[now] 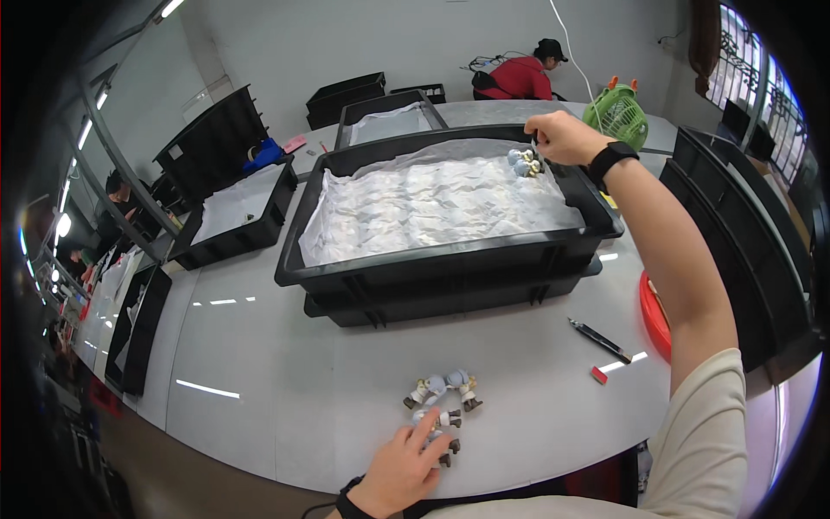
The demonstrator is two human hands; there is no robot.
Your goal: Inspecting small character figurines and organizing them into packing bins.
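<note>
Right hand [562, 138], wearing a black wristband, reaches out over the far right corner of a large black tray [450, 259] and is closed in a pinch on a small pale figurine [525, 162], held just above the crumpled white paper [432, 203] that lines the tray. Left hand [405, 467] lies at the near edge of the grey desk [285, 381], fingers spread and resting on a small cluster of similar figurines [441, 402]; it grips none of them.

Between the two hands stands the tray's tall front wall, stacked on a second black tray. To the right on the desk lie a black pen-like tool [599, 339], a small red block [598, 374] and the rim of a red round thing [654, 316]. A green fan [616, 115] stands behind the right hand. More black trays sit to the left and behind. A person in red [521, 76] sits by the far white wall.
</note>
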